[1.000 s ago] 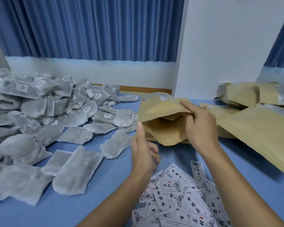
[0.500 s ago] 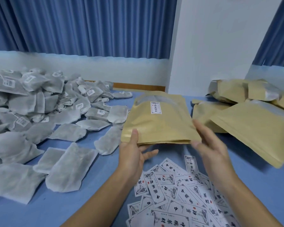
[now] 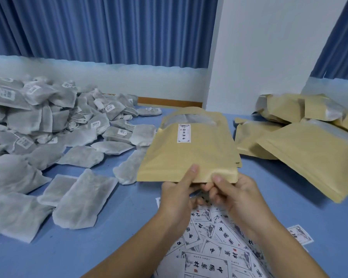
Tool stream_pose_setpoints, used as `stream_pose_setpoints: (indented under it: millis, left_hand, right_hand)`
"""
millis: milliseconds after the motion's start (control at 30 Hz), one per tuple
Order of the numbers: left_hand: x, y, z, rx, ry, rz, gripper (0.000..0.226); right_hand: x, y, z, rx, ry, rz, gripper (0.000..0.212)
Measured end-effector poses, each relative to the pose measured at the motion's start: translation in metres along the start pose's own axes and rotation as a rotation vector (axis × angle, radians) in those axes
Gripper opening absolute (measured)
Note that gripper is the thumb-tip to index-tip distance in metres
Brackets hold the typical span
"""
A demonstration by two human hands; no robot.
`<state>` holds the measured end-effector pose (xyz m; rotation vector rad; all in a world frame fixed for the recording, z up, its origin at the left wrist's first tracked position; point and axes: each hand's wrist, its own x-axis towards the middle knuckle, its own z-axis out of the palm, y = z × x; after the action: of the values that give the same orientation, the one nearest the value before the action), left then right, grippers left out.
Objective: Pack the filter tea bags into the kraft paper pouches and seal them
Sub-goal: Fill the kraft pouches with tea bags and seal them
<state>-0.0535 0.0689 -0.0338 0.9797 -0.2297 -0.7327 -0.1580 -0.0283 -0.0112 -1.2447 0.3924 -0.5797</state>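
On pouch edge, both hands' pinch.

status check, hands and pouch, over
Left hand and right hand pinch pouch at near edge. Label side up. Nothing blocking; tea bags to the left.

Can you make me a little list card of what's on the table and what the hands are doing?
Held thing: kraft pouch with a white label
Left hand: pinches the pouch's near edge
Right hand: pinches the same edge
Left side: heap of tea bags
Right side: other pouches
Near the person: label sheets
Surface: blue table
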Motion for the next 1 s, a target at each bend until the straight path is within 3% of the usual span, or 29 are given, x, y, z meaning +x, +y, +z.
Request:
stream_pose_setpoints:
  millis: [200,367,500,600,700,867,1000]
  left_hand:
    - [-0.003,-0.005,0.003,0.027,0.027,-0.010,0.020]
    - [-0.003,-0.007,0.001,0.071,-0.021,-0.027,0.036]
    - [-0.003,-0.009,0.004,0.118,-0.019,0.002,0.036]
    - [-0.004,-0.008,0.005,0.047,-0.001,0.036,0.022]
    - [-0.001,-0.004,0.000,0.020,0.042,0.040,0.008]
    - [-0.004,-0.004,0.005,0.104,-0.004,0.046,0.019]
    - [-0.006,-0.006,0.005,0.106,0.004,0.096,0.020]
  right_hand:
    - [-0.010,0.006,0.018,0.022,0.206,0.001,0.022]
    - [-0.009,0.007,0.017,-0.054,0.255,-0.075,0.022]
    - [-0.010,0.016,0.021,0.015,0.323,-0.102,0.019]
    - [-0.010,0.014,0.021,0.090,0.342,-0.112,0.020]
    - [-0.005,0.009,0.012,0.094,0.464,-0.157,0.014]
    - [-0.010,0.015,0.027,0.198,0.319,-0.039,0.019]
    - [-0.007,0.013,0.029,0.195,0.409,-0.091,0.019]
